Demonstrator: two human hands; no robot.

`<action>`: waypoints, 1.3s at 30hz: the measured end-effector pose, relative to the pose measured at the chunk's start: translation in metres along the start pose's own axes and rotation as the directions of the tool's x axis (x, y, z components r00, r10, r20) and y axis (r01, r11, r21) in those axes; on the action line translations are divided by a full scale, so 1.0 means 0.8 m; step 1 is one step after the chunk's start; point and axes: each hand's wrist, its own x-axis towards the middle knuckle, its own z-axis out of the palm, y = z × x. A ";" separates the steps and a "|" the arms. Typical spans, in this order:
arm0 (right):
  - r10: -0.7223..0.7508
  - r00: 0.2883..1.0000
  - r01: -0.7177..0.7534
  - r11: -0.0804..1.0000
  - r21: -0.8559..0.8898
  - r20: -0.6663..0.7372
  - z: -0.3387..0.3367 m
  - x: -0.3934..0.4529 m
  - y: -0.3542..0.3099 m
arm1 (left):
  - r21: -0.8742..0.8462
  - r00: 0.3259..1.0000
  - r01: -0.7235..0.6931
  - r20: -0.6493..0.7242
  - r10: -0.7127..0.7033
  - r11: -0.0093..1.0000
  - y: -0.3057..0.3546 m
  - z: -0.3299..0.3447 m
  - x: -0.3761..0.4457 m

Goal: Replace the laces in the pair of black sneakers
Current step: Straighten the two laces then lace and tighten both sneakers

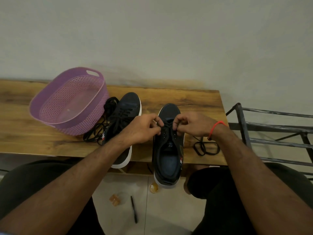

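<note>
On a grained wooden bench [194,99], your left hand [144,128] and right hand [193,123] each pinch the black lace [166,126] over the right sneaker [166,150]. Its laced mate [123,119] sits beside a woven purple basket [67,100], among loose laces [101,129].

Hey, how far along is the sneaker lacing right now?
Looks done: the left sneaker appears laced, with loose black laces lying beside it. In hand: the left hand and right hand each pinch a lace at the lower eyelets of the right sneaker. Left: its upper eyelets are empty, and lace trails on the bench.
</note>
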 end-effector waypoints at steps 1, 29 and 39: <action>0.019 1.000 -0.019 0.999 0.035 0.014 -0.002 -0.001 -0.002 | -0.068 1.000 0.027 0.013 -0.026 0.997 0.002 -0.002 -0.002; -0.107 0.867 0.444 0.613 0.654 -0.487 -0.183 -0.189 -0.190 | -0.883 0.984 -0.137 -0.069 0.166 0.448 0.228 -0.187 -0.134; -0.191 0.745 0.559 0.703 0.441 -0.640 -0.225 -0.209 -0.236 | -0.821 0.949 -0.312 -0.248 0.195 0.478 0.318 -0.238 -0.150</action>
